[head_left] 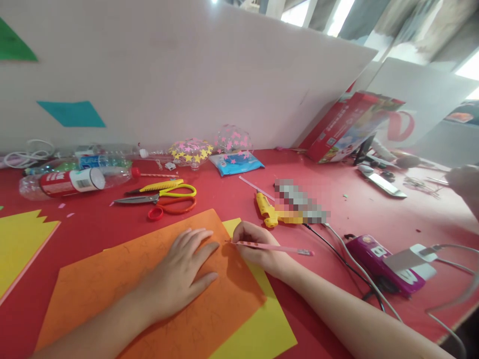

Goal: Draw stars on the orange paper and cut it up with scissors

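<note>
Your left hand (179, 276) lies flat, fingers slightly apart, pinning the near orange sheet (209, 309); your right hand (258, 247) clamps a pencil (273, 247), tip at the sheet's right edge; you seem mid-line; the stroke needs the sheet held firm.

I see my left hand (179, 271) flat on top sheet (224, 304), right hand (258, 247) with pencil (273, 248) at its right edge; scissors (164, 197) behind top sheet, bottle (71, 182) further left, glue gun (266, 209) right of scissors.

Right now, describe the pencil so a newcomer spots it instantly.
On the red table, find the orange sheet under the left hand. At its right edge the right hand holds a thin pink pencil. The glue gun just beyond is chunky and yellow.
</note>
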Action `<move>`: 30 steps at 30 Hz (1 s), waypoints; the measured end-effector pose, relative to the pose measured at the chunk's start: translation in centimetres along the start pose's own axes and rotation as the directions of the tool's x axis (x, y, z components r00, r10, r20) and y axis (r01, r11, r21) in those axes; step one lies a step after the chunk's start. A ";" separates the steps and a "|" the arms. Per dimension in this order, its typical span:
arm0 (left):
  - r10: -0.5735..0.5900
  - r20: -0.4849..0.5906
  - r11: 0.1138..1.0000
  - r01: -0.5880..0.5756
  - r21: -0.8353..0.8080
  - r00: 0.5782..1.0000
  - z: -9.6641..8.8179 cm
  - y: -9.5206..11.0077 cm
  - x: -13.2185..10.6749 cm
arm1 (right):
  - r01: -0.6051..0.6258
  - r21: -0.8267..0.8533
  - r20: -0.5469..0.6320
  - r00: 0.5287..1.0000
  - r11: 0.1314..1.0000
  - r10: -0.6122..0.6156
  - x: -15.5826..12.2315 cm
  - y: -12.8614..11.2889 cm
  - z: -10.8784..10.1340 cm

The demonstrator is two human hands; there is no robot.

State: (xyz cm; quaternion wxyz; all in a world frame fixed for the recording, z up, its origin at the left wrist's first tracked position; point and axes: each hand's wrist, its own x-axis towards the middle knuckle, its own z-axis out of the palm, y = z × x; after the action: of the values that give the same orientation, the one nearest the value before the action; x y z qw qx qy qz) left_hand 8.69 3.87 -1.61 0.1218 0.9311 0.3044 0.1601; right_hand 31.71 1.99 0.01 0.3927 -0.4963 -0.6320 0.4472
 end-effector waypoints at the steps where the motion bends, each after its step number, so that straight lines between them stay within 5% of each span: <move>1: 0.008 -0.008 1.000 -0.008 0.014 1.000 0.1 0.0 0.0 | -0.003 0.001 0.007 1.000 1.000 0.003 0.0 0.0 0.0; 15: 0.122 0.070 0.977 -0.132 0.167 0.990 -0.3 -0.6 -0.3 | 0.013 0.042 -0.026 1.000 0.999 -0.012 0.1 -0.2 0.1; 21: 0.043 0.102 0.983 -0.060 0.174 0.994 -0.8 -0.5 -0.2 | 0.036 -0.032 0.032 0.999 0.999 -0.035 0.1 -0.2 -0.1; 30: 0.018 -0.039 0.997 -0.014 0.080 0.999 0.1 -0.3 0.0 | 0.022 -0.004 0.020 1.000 1.000 -0.022 0.2 0.2 0.0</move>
State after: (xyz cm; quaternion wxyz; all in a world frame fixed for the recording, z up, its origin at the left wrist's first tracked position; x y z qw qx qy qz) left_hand 8.57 4.07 -1.76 0.0773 0.9343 0.3054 0.1671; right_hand 31.73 2.25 -0.12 0.3901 -0.4858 -0.6423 0.4464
